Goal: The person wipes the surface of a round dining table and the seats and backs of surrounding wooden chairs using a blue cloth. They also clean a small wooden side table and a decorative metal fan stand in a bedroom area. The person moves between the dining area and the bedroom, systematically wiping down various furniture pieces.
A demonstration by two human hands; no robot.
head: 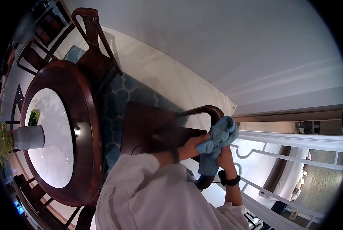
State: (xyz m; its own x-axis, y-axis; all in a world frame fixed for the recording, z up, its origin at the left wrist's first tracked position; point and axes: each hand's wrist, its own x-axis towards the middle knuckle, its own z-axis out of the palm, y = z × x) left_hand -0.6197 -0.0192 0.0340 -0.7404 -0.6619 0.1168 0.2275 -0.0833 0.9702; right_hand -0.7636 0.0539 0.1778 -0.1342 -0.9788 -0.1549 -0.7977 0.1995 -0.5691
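Observation:
My left hand (191, 146) grips one side of a bunched light-blue cloth (221, 132), its fingers partly hidden by the folds. My right hand (225, 158), with a black band on the wrist, grips the same cloth from its other side. Part of the cloth hangs below the hands. The cloth is at the curved top rail of a dark wooden chair (148, 120); whether it presses on the rail I cannot tell.
A round dark wooden table (88, 115) with a white round centre (53, 161) and a grey pot (33, 137) stands at the left. More wooden chairs (94, 61) surround it, over a blue patterned rug (140, 89). A white lattice partition (289, 159) is at the right.

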